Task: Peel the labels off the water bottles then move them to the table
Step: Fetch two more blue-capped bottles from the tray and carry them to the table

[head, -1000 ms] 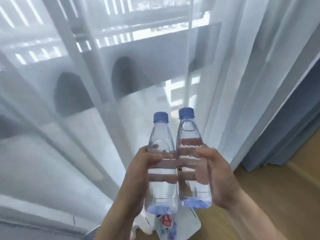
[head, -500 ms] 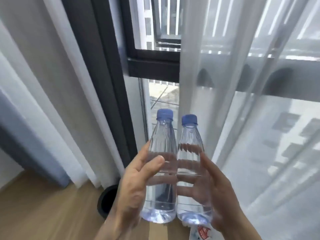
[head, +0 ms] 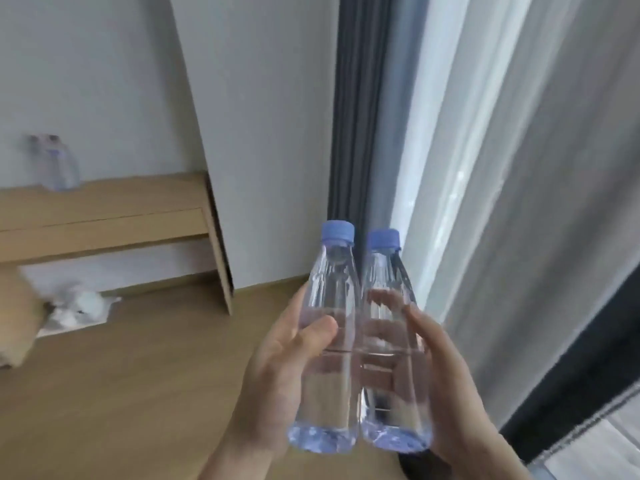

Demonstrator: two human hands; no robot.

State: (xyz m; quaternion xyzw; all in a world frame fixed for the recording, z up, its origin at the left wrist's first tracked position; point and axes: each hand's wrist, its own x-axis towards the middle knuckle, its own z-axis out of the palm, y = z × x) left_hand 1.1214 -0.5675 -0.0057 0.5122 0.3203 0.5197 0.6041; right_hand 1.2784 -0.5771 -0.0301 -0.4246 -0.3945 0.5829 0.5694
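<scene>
Two clear water bottles with blue caps and no labels stand side by side, upright, in front of me. My left hand (head: 277, 362) grips the left bottle (head: 330, 306) from the left side. My right hand (head: 446, 382) wraps the right bottle (head: 384, 292) from the right and behind. The two bottles touch each other. A wooden table (head: 104, 209) stands against the wall at the far left, and a blurred clear bottle (head: 57, 164) stands on its top.
Dark and sheer curtains (head: 502, 168) hang on the right over the window. A white wall panel (head: 256, 133) rises beside the table. A white crumpled object (head: 79, 306) lies on the wooden floor (head: 138, 393) under the table.
The view has swung left from the window and curtains to the wall and wooden table. Both hands keep the two bottles together in front of me.
</scene>
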